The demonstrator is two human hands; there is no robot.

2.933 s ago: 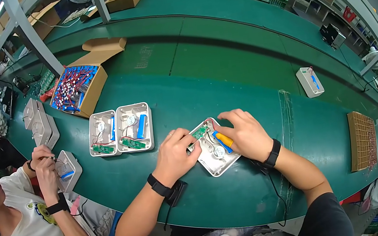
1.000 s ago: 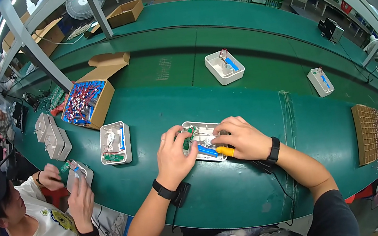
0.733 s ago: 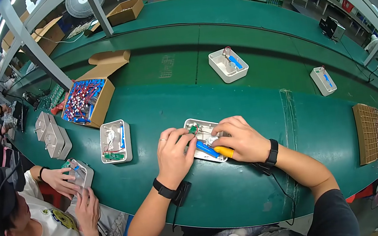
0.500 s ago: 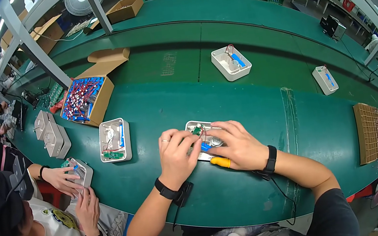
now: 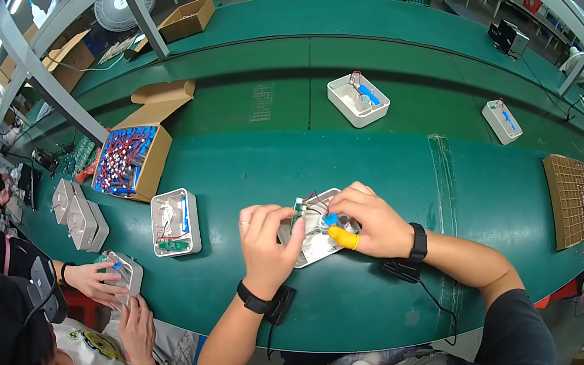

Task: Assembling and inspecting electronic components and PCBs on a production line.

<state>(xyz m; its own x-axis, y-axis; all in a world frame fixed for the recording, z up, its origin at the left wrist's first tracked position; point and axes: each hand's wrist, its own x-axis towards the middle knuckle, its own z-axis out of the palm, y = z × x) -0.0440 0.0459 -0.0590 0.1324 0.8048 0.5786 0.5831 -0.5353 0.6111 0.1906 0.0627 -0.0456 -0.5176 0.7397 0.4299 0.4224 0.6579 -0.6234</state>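
Pinching | left hand point(image 5: 263, 242): flat green board point(image 5: 300, 206) | right hand point(image 5: 379, 227): blue cylinder point(image 5: 330, 219) | below: rounded white case point(image 5: 312, 253)

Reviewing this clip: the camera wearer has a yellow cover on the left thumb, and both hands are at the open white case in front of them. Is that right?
Not quite. The head view shows the yellow cover on the right hand, not the left hand. The rest holds: both are at the open white case.
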